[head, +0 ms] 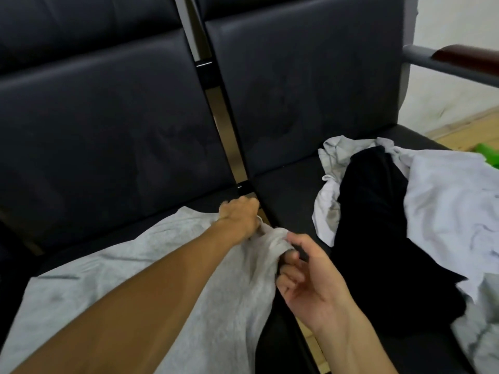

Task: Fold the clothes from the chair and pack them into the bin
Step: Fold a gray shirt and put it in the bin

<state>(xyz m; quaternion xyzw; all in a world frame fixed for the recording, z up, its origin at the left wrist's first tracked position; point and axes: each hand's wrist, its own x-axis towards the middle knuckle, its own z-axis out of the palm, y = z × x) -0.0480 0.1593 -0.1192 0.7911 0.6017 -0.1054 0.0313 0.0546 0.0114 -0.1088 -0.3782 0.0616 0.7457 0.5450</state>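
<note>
A light grey garment (113, 268) lies spread over the left black seat. My left hand (240, 214) reaches across it and is closed on its far right corner near the gap between the seats. My right hand (305, 276) is just to the right, fingers curled and pinching the bunched grey edge (278, 241). On the right seat lies a pile: a black garment (375, 220) over white and pale grey clothes (448, 209). No bin is in view.
Two black padded chairs (297, 98) stand side by side with a shiny metal bar (224, 109) between them. A grey armrest with a brown pad (459, 58) is at the upper right. Something green (488, 155) lies on the wooden floor (464, 130) beyond.
</note>
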